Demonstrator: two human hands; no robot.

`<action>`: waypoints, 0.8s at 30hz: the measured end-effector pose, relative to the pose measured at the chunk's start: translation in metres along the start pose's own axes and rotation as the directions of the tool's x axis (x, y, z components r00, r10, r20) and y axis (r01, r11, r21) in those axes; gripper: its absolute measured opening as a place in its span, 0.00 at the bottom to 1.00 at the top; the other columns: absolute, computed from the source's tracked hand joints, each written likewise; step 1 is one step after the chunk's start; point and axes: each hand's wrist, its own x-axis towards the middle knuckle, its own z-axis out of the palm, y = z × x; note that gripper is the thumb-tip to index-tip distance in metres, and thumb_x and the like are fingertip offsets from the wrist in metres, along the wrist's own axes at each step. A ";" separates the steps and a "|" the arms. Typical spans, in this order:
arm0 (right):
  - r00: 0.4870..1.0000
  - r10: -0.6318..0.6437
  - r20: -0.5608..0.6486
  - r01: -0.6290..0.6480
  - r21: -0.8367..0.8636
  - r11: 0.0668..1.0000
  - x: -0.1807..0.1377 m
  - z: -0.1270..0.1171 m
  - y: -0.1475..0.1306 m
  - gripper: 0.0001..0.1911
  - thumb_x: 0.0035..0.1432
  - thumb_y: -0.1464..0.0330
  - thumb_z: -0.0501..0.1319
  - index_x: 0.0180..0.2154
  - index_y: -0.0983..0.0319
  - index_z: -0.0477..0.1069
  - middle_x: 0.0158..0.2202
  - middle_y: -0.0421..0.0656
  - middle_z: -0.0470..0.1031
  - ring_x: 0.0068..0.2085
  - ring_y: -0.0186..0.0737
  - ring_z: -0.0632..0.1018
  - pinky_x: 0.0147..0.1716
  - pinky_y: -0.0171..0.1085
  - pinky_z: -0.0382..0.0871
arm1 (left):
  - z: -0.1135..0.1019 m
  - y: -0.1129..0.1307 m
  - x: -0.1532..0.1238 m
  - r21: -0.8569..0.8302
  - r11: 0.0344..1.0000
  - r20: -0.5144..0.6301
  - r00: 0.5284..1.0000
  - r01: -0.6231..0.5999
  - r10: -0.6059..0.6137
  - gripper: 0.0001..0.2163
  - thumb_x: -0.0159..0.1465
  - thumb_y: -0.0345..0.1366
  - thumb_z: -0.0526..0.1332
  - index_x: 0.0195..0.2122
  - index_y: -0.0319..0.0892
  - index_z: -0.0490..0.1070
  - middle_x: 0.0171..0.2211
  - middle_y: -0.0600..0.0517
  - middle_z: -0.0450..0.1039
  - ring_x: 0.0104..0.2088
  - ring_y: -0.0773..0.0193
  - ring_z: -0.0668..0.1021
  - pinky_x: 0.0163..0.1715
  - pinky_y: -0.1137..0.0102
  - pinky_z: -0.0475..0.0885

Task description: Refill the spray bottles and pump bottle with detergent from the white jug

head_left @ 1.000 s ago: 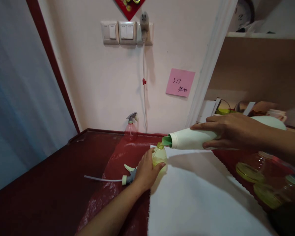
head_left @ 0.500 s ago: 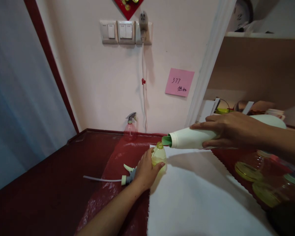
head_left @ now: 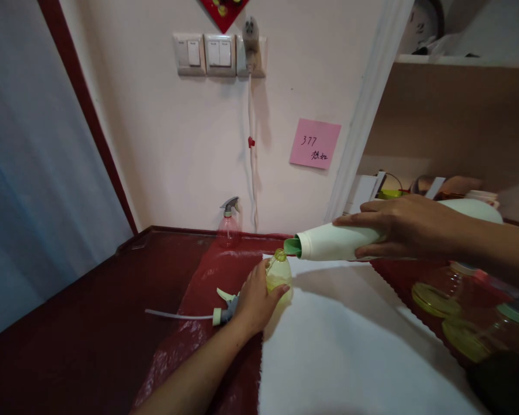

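I'm mid-pour: right hand (head_left: 409, 227) grips the tipped white bottle (head_left: 341, 242), left hand (head_left: 254, 300) wraps the small yellow spray bottle (head_left: 279, 276), seemingly half full; next, level off.

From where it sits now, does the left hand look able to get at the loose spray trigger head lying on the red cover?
Probably yes. The left hand grips the small yellow bottle, and the spray trigger head lies right beside its wrist with nothing between. It would have to let go of the bottle while the right hand tilts the white bottle.
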 end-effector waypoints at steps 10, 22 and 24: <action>1.000 0.000 0.008 0.000 -0.002 1.000 0.000 0.000 0.000 0.27 0.60 0.55 0.64 0.60 0.48 0.71 0.37 0.43 0.78 0.31 0.44 0.77 0.29 0.39 0.61 | 0.001 -0.004 0.001 -0.003 1.000 -0.011 1.000 -0.016 0.016 0.28 0.62 0.37 0.65 0.63 0.43 0.62 0.60 0.41 0.70 0.62 0.48 0.70 0.62 0.55 0.63; 0.999 -0.013 0.031 0.013 0.003 1.000 0.001 -0.003 0.001 0.27 0.62 0.54 0.63 0.61 0.48 0.70 0.38 0.44 0.78 0.32 0.44 0.78 0.30 0.38 0.61 | 0.002 -0.005 0.000 -0.013 1.000 -0.015 1.000 -0.025 0.025 0.27 0.62 0.37 0.65 0.62 0.44 0.62 0.59 0.42 0.70 0.61 0.48 0.70 0.62 0.55 0.64; 0.999 -0.012 0.029 0.012 0.006 1.000 0.000 -0.003 0.001 0.27 0.62 0.54 0.63 0.61 0.49 0.70 0.38 0.45 0.78 0.32 0.45 0.78 0.30 0.39 0.61 | 0.002 -0.005 0.001 -0.014 1.000 -0.011 1.000 -0.024 0.024 0.27 0.62 0.37 0.65 0.62 0.44 0.62 0.59 0.42 0.70 0.61 0.48 0.70 0.62 0.55 0.64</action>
